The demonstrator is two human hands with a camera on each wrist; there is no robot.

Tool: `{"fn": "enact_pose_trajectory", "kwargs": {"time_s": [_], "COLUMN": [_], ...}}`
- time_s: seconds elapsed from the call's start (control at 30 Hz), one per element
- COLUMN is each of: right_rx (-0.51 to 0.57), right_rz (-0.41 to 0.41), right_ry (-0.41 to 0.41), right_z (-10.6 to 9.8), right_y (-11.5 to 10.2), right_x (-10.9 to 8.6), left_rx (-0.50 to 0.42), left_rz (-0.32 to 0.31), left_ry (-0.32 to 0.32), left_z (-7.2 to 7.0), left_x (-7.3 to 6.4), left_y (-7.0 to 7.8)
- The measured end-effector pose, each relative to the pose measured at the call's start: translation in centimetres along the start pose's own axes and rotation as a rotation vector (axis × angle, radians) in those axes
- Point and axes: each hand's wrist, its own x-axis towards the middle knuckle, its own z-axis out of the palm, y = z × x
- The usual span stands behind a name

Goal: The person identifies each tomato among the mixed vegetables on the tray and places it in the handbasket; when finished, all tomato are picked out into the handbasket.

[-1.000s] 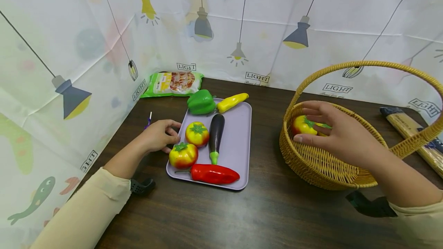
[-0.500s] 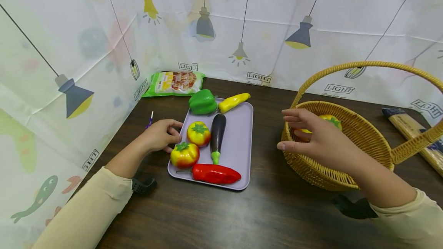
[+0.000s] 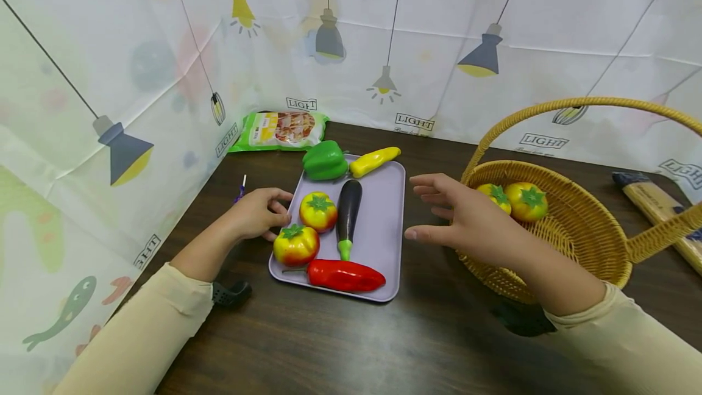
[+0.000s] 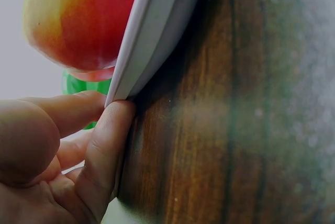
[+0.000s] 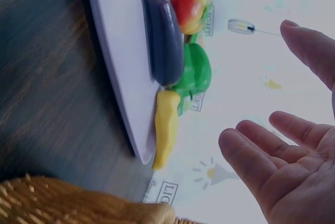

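Observation:
My left hand [image 3: 256, 213] pinches the left rim of the lilac tray [image 3: 378, 212] between thumb and fingers, as the left wrist view shows close up. On the tray lie two yellow-red tomatoes [image 3: 319, 211], a dark eggplant [image 3: 348, 212], a red pepper [image 3: 347, 275], a green bell pepper [image 3: 325, 161] and a yellow pepper [image 3: 375, 162]. My right hand [image 3: 466, 218] holds nothing, its fingers spread, between the tray and the wicker basket [image 3: 598, 230]. It overlaps the basket's left rim in the head view. Inside the basket sit two more tomatoes [image 3: 525, 202].
A green food packet [image 3: 282, 130] lies behind the tray, near the corner of the printed wall cloth [image 3: 428, 47]. Right of the basket is a long pack of noodles [image 3: 652, 206]. The basket's tall handle [image 3: 581, 102] arches up. A purple-wrapped lollipop [image 3: 241, 189] lies beyond my left hand.
My right hand has moved left, out from over the basket toward the tray, uncovering the tomatoes inside. The left hand stays at the tray's rim. The head view has shifted slightly.

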Motion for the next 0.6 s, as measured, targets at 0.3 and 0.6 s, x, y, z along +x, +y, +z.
{"fn": "enact_pose_trajectory", "kwargs": {"time_s": [0.3, 0.6], "right_rx": [-0.027, 0.004], "right_rz": [-0.018, -0.024], "right_ry": [-0.028, -0.059], "right_z": [1.4, 2.7], "right_y": [-0.5, -0.8], "right_x": [1.9, 3.3], "left_rx": [-0.014, -0.018], "left_rz": [-0.002, -0.002], "left_ry": [0.002, 0.004], "left_z": [0.0, 0.0], "left_x": [-0.1, -0.1], "left_y": [0.1, 0.1]}}
